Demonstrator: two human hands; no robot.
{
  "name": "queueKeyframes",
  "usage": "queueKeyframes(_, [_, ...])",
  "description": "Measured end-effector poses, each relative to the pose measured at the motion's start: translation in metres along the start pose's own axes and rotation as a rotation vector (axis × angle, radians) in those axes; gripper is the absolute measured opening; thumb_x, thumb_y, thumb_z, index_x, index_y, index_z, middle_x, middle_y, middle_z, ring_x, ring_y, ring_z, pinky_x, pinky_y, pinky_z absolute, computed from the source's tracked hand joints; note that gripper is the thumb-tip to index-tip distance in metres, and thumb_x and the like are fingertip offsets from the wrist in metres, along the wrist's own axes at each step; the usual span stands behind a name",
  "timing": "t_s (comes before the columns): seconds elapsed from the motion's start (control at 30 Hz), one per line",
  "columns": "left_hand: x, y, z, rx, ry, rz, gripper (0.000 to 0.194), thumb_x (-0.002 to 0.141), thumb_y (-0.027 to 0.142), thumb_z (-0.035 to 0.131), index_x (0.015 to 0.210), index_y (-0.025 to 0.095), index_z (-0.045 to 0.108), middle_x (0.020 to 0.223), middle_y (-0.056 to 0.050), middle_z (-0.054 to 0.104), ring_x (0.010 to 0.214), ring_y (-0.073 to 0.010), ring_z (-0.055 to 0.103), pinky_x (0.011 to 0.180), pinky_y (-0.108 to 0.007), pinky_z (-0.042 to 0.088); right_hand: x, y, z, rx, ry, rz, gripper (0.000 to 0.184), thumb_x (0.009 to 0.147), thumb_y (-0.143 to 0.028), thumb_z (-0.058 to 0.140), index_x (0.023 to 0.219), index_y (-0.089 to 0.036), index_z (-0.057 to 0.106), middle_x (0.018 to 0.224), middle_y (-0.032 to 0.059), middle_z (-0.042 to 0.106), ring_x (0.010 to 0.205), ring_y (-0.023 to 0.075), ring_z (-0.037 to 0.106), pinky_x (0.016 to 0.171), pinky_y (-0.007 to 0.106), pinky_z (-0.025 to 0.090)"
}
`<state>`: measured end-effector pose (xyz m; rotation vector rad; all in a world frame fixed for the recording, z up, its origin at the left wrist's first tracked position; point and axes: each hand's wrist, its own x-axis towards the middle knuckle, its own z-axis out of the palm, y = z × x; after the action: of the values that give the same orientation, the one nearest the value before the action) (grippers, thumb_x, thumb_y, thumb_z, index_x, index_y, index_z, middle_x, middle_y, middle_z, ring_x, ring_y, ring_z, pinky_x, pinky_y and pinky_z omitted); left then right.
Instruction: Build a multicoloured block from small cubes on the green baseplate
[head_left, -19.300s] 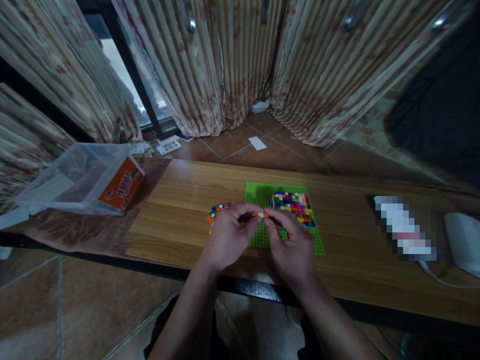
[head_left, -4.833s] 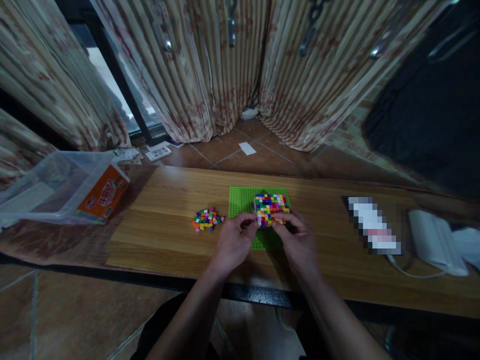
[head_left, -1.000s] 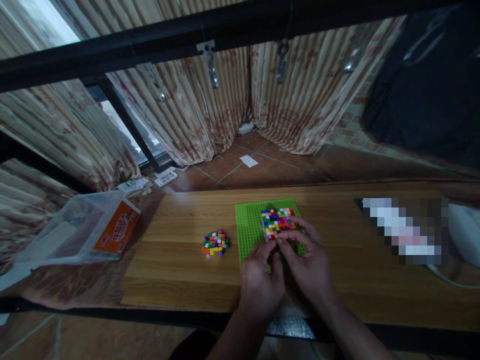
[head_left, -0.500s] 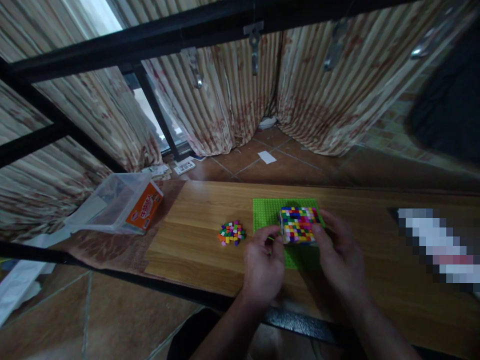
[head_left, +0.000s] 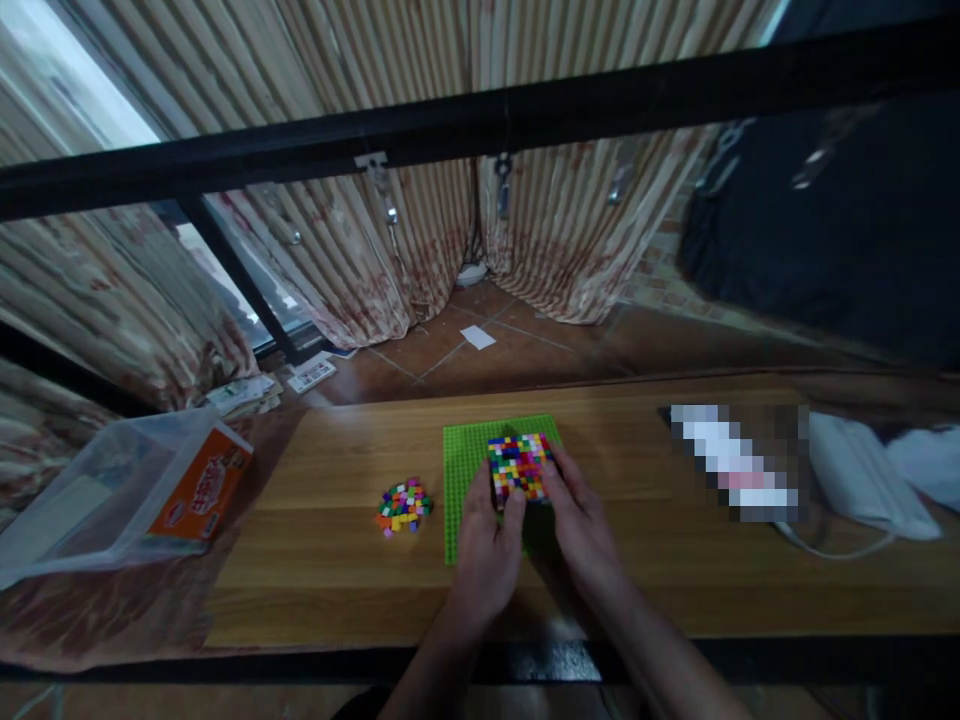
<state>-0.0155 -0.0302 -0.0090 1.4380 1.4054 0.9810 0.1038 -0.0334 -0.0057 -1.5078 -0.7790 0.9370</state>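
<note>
A block built of many small coloured toy bricks (head_left: 519, 466) is between my two hands, above the green studded baseplate (head_left: 463, 440). My left hand (head_left: 489, 535) grips its left side, with the thumb at its near edge. Closed along the right side is my right hand (head_left: 581, 510), its thumb against the near right corner. Whether the block touches the baseplate is hidden by my hands. Left of the baseplate lies a small heap of loose coloured bricks (head_left: 405, 505) on the wooden tabletop (head_left: 322, 570).
A clear plastic box (head_left: 112, 490) with an orange label stands at the left. On the right lie a blurred-out object (head_left: 731, 465) and a white pouch-like thing (head_left: 862, 475) with a cord. A dark bar (head_left: 450, 140) crosses beyond the table, before striped curtains (head_left: 405, 60).
My view has swung right, bringing the white things at the right into sight. My left hand has moved from beside the block's near left corner onto its left side.
</note>
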Motion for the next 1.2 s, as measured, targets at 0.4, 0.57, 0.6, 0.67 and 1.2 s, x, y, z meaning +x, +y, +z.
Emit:
queueKeyframes(0.4, [-0.003, 0.022, -0.008, 0.056, 0.075, -0.094, 0.050, 0.094, 0.052, 0.049, 0.123, 0.014, 0.063, 0.116, -0.015, 0.072, 0.109, -0.0289, 0.068, 0.099, -0.045, 0.051, 0.001, 0.000, -0.002, 0.262, 0.091, 0.094, 0.050, 0.074, -0.062, 0.067, 0.102, -0.021, 0.073, 0.105, 0.0076, 0.077, 0.102, 0.0267, 0.070, 0.093, 0.041, 0.053])
queueKeyframes(0.57, [0.008, 0.019, -0.004, -0.154, 0.172, -0.141, 0.046, 0.095, 0.041, 0.047, 0.130, 0.014, 0.061, 0.139, -0.014, 0.062, 0.132, -0.0264, 0.056, 0.114, -0.041, 0.041, 0.004, -0.005, -0.003, 0.310, 0.091, 0.163, 0.056, 0.075, -0.062, 0.067, 0.113, -0.023, 0.073, 0.123, 0.0068, 0.073, 0.119, 0.0271, 0.065, 0.104, 0.042, 0.049])
queueKeyframes(0.6, [0.009, 0.019, -0.003, -0.166, 0.164, -0.146, 0.047, 0.096, 0.040, 0.046, 0.133, 0.014, 0.059, 0.144, -0.014, 0.059, 0.136, -0.0256, 0.052, 0.117, -0.041, 0.038, 0.004, -0.005, -0.003, 0.291, 0.078, 0.154, 0.056, 0.076, -0.062, 0.066, 0.116, -0.023, 0.072, 0.125, 0.0069, 0.072, 0.121, 0.0272, 0.064, 0.105, 0.042, 0.048])
queueKeyframes(0.67, [0.009, 0.017, -0.001, -0.180, 0.116, -0.139, 0.051, 0.097, 0.040, 0.045, 0.140, 0.014, 0.054, 0.150, -0.013, 0.053, 0.142, -0.0244, 0.046, 0.120, -0.039, 0.034, 0.005, -0.003, -0.001, 0.226, 0.053, 0.121, 0.056, 0.078, -0.061, 0.065, 0.119, -0.024, 0.071, 0.129, 0.0069, 0.070, 0.123, 0.0276, 0.062, 0.108, 0.044, 0.046])
queueKeyframes(1.2, [0.000, 0.007, 0.021, -0.137, 0.052, -0.083, 0.063, 0.100, 0.039, 0.038, 0.155, 0.009, 0.031, 0.162, -0.016, 0.035, 0.149, -0.0214, 0.034, 0.124, -0.039, 0.024, 0.002, 0.010, 0.004, -0.195, -0.013, -0.128, 0.072, 0.090, -0.062, 0.046, 0.146, -0.017, 0.048, 0.145, 0.0164, 0.057, 0.130, 0.0287, 0.057, 0.112, 0.048, 0.039])
